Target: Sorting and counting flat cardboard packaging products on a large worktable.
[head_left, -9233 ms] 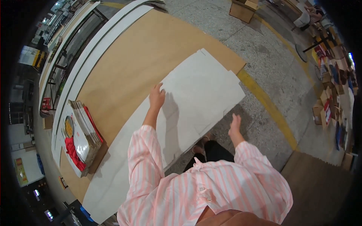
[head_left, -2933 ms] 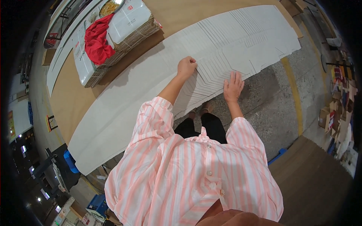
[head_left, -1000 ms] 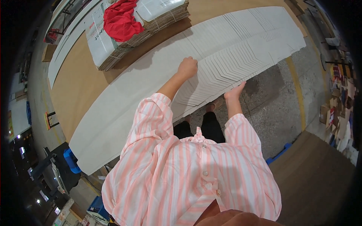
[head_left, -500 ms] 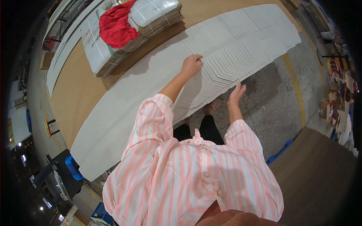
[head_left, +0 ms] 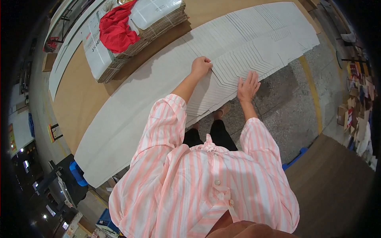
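A long row of overlapping pale grey cardboard sheets (head_left: 131, 115) lies fanned out across the table, their stepped edges showing toward the right. My left hand (head_left: 201, 66) is closed at the edge of one sheet around the middle of the row, fingertips pinched together there. What lies between those fingertips is mostly hidden. Nearer to me and to the right, my right hand (head_left: 248, 86) rests palm down over the front edge of the fanned sheets. Its fingers are stretched out and hold nothing.
A strapped bundle of flat cardboard (head_left: 154, 29) stands on the brown tabletop (head_left: 67, 115) at the back left, with a red cloth (head_left: 115, 29) on it. A brown board (head_left: 325, 178) is at the lower right. Cartons (head_left: 343, 113) are piled at far right.
My right hand has moved up from beside the table edge and now lies flat on the sheets. My left hand's fingers have curled in more, staying at nearly the same spot.
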A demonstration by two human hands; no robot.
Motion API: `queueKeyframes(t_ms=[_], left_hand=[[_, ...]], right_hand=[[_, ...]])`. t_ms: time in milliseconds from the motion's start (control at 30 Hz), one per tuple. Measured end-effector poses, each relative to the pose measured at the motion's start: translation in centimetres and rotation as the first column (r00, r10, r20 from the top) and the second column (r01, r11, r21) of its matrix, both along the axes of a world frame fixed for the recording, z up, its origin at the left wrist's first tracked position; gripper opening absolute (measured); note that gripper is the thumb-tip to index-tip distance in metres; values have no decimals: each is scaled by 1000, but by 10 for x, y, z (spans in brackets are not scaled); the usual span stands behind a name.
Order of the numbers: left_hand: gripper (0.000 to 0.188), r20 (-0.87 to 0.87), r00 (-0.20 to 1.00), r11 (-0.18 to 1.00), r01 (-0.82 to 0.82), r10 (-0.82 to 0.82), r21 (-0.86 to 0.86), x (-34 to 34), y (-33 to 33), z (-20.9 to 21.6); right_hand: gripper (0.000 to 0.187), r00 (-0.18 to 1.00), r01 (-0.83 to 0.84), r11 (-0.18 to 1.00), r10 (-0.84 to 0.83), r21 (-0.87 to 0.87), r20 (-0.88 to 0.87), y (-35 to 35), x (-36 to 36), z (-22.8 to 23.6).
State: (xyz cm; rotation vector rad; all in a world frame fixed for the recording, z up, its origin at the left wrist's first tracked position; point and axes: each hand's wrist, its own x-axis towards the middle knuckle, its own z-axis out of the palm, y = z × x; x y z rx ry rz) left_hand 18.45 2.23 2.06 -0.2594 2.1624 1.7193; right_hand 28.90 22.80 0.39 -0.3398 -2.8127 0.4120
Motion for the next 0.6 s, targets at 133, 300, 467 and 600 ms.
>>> queueKeyframes(t_ms=[133, 300, 467, 600], left_hand=[[9, -23, 998, 991, 60, -63, -119, -6, -2, -8], [9, -153, 980, 946, 73, -127, -316, -5, 3, -11], [17, -379, 907, 849, -48, -184, -527, 6, -4, -2], [21, -331, 915, 840, 18, -233, -543, 13, -5, 8]], right_hand=[[58, 1000, -6, 1000, 5, 29, 24, -2, 0, -1], [58, 1000, 22, 998, -23, 52, 21, -1, 0, -4], [59, 998, 42, 997, -44, 60, 40, -1, 1, -5], [58, 999, 41, 998, -42, 46, 25, 3, 2, -5]])
